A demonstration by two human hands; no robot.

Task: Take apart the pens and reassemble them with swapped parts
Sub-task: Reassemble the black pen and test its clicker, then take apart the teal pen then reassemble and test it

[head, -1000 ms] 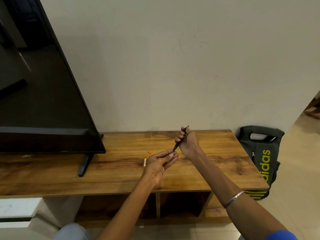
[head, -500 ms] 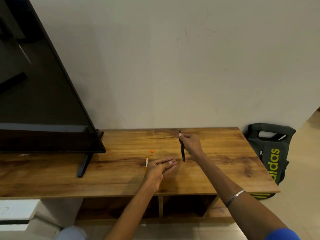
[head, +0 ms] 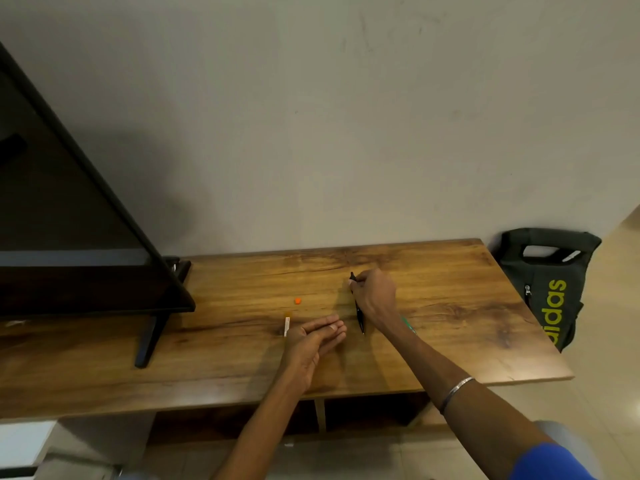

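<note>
My right hand (head: 375,297) grips a black pen (head: 359,317), which points down with its tip at the wooden table (head: 450,323). My left hand (head: 313,341) rests on the table just left of the pen, fingers stretched out together, nothing visible in it. A white and orange pen part (head: 286,325) lies by the left hand's thumb side. A small orange cap (head: 297,300) sits a little farther back. A green piece (head: 408,325) shows partly from under my right wrist.
A black television (head: 69,237) on a stand (head: 152,337) fills the left side of the table. A dark bag with green lettering (head: 550,289) leans on the wall past the table's right end. A plain wall stands behind.
My right hand has carried the black pen away from the left hand, lowered it and turned it tip-down onto the table. The left hand has sunk to the tabletop.
</note>
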